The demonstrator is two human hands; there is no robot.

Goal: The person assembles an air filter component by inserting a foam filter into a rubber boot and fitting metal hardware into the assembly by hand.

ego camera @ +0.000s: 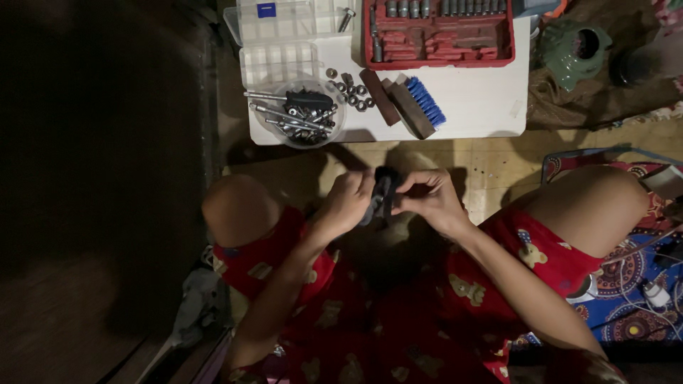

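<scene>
My left hand and my right hand meet between my knees, both closed around a small dark part held upright between the fingers. Its exact shape is hard to tell in the dim light. Both forearms reach forward over my red patterned shorts. A low white table stands just beyond my hands.
On the table sit a clear bowl of bolts and tools, loose nuts, a blue-bristled brush, a clear compartment box and a red socket set case. A green pot is at right; cables lie on a patterned mat.
</scene>
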